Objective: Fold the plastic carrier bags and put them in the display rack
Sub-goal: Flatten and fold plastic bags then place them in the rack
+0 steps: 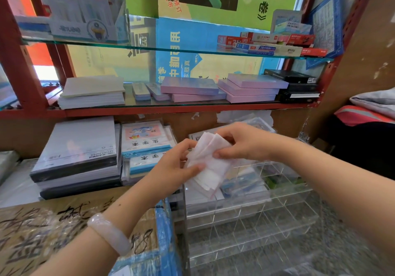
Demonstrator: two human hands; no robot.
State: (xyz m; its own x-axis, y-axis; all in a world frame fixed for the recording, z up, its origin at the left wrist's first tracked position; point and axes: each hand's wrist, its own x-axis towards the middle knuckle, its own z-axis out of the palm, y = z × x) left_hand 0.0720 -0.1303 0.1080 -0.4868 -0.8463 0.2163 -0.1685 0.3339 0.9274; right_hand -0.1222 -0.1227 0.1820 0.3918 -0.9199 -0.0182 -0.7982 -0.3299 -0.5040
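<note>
Head view shows both your hands meeting on one folded carrier bag [208, 160], a thin white plastic bundle with a faint pink edge at its lower end. Your left hand [175, 166] grasps it from below and the left, thumb laid flat across its front; your right hand [239, 143] pinches its upper right side, fingers curled over the top layers. The bag hangs in the air, just above the back left corner of the clear acrylic display rack [252, 213], which sits below and to the right of your hands. The rack's stepped rows of open compartments run toward you; I cannot count them, since the clear walls blur together. Some back cells under the bag hold blue and green packets, while the nearer rows give open room. Left of your left hand lie two stacks of paper pads [79, 156] and exercise books [147, 145]. One pale bangle [109, 233] circles your left wrist.
</note>
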